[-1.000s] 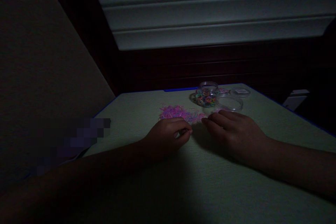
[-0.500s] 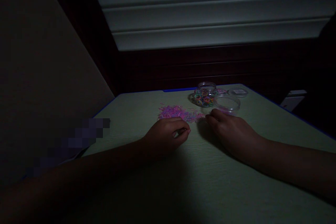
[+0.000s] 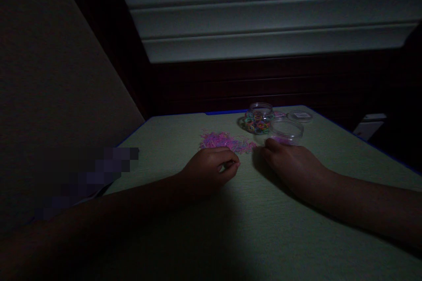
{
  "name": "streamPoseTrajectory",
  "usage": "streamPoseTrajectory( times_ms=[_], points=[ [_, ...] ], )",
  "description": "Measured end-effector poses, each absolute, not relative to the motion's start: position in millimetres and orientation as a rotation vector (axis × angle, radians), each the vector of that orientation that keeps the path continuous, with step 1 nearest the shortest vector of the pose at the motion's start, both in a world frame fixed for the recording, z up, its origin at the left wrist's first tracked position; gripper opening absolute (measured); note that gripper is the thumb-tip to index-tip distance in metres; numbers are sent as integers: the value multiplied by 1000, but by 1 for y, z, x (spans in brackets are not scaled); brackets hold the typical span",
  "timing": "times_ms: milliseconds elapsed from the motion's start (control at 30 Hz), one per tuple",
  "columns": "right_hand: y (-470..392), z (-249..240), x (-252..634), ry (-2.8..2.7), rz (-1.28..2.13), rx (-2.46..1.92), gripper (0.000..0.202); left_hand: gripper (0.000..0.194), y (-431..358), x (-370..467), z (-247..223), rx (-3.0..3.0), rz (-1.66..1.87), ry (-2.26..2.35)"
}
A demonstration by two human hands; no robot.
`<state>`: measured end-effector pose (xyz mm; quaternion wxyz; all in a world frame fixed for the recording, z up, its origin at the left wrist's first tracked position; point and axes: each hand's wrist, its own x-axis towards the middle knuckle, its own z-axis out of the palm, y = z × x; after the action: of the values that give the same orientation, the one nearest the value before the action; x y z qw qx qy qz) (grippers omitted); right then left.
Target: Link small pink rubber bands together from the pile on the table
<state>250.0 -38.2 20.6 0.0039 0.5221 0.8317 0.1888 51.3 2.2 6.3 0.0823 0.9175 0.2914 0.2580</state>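
A loose pile of small pink and purple rubber bands (image 3: 226, 141) lies on the pale green table (image 3: 250, 224). My left hand (image 3: 211, 170) rests just in front of the pile, fingers curled and pinched on something small and pale. My right hand (image 3: 292, 163) lies palm down to the right of the pile, its fingertips at the base of a low clear round container (image 3: 286, 130). Whether it holds any bands is hidden in the dim light. Behind stands a clear jar (image 3: 259, 118) filled with mixed-colour bands.
A flat clear lid (image 3: 300, 116) lies behind the low container. The table has a blue edge and meets a beige wall on the left. A dark wooden wall with a closed blind is behind. A pale object (image 3: 367, 125) sits off the right edge.
My right hand has slid a little toward the far right, from the pile's edge up to the low clear container. My left hand has stayed in place.
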Motion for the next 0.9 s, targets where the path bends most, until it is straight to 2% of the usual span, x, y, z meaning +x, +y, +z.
streamPoseTrajectory(
  times_ms=[400,767,900],
  points=[
    [-37,19,251,2680,783,1535,18,13,2,51,6,2748,782,866],
    [-41,16,255,3012,1282,789,17,11,3,51,7,2672,870,935],
    [-42,15,256,3076,1331,598,16,15,2,52,9,2660,905,895]
  ],
)
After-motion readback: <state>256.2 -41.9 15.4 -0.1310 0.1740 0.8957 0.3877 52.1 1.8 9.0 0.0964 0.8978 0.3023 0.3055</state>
